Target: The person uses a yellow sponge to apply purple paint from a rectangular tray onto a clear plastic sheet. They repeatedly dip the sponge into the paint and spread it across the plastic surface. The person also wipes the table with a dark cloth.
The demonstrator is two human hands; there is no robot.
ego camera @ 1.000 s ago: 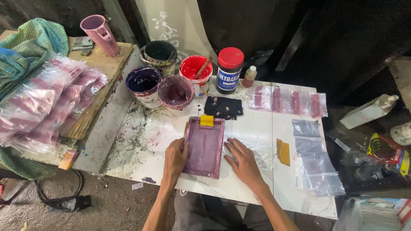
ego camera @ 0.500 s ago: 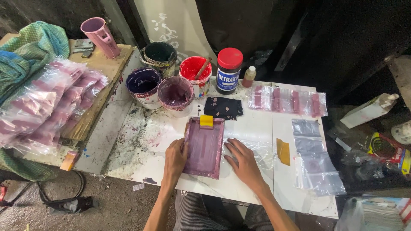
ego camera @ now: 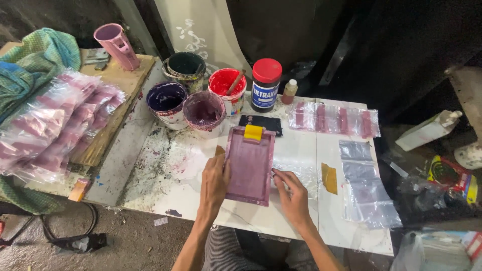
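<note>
A small purple-stained printing screen frame (ego camera: 249, 164) lies flat on the white table (ego camera: 301, 150), with a yellow tape patch at its far edge. My left hand (ego camera: 215, 181) presses on the frame's left edge, fingers together. Just off the frame's right side, my right hand (ego camera: 291, 193) rests on a clear plastic bag (ego camera: 296, 173), its fingertips pinching at the bag by the frame's right edge.
Paint tubs stand behind the frame: purple (ego camera: 166, 103), mauve (ego camera: 204, 111), red (ego camera: 224, 85), dark green (ego camera: 186, 66), plus a red-lidded jar (ego camera: 265, 84). Printed bags (ego camera: 334, 119) and clear bags (ego camera: 362, 185) lie right; a stack of bags (ego camera: 50, 125) lies left.
Both hands stay by the frame. My right hand has slid slightly nearer the frame's right edge, fingers curling onto the plastic bag.
</note>
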